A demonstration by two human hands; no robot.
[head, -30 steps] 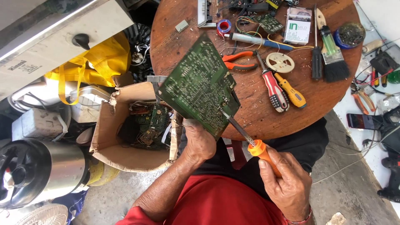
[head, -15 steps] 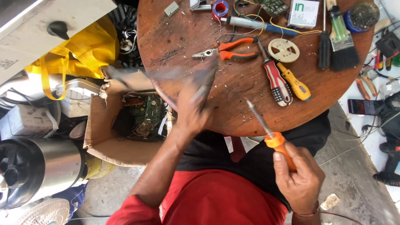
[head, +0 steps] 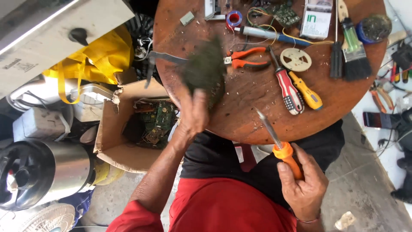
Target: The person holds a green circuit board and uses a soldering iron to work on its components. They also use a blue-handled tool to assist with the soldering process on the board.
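My left hand (head: 192,112) grips a green circuit board (head: 205,71), held up over the left part of the round wooden table (head: 253,103); the board is blurred by motion. A metal bracket (head: 161,58) sticks out from its left side. Near the table's front edge my right hand (head: 302,184) holds an orange-handled screwdriver (head: 279,144), its shaft pointing up and to the left, apart from the board.
On the table lie orange pliers (head: 246,58), a red screwdriver (head: 288,88), a yellow screwdriver (head: 305,91), a soldering iron (head: 270,34), a white reel (head: 295,59) and a brush (head: 355,51). A cardboard box (head: 116,146) with circuit boards stands at left, by a yellow bag (head: 103,56).
My left hand has swung the board from facing me, flat and sharp, up and over the table, where it now blurs. The screwdriver has drawn back from the board.
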